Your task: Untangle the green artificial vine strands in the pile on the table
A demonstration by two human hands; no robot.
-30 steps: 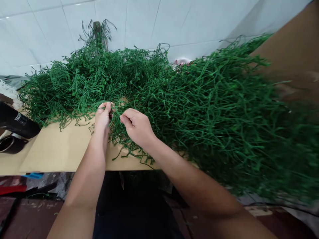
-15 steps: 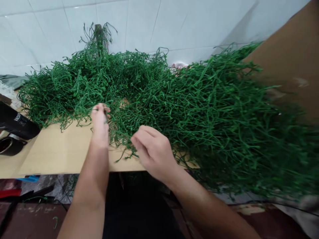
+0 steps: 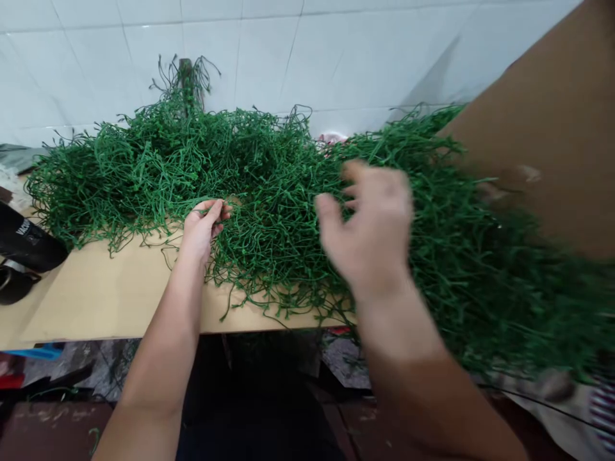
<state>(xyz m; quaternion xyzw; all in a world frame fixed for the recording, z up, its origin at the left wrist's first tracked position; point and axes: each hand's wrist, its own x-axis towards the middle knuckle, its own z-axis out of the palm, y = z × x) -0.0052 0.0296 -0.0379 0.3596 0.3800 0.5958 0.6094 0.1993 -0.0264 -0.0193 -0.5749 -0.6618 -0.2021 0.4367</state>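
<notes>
A long heap of green plastic-looking stems [image 3: 288, 211] with small forked tips covers much of the cardboard-topped table [image 3: 110, 288]. My left hand [image 3: 205, 225] is at the front edge of the heap, left of centre, its thumb and fingers pinched on thin green stems. Over the right-centre part of the heap is my right hand [image 3: 369, 221], blurred by motion. Its thumb and fingers are spread apart, and nothing shows between them.
At the left edge lie a black bottle [image 3: 31, 238] and a dark cup [image 3: 16, 283]. A large cardboard panel [image 3: 542, 134] leans at the right. Behind is a white tiled wall [image 3: 269, 57]. A blue object [image 3: 38, 351] shows under the table's left side.
My right hand has moved right and away from me, and its fingers have opened. My left hand has turned and closed on stems, shifting slightly right. The view has shifted a little.
</notes>
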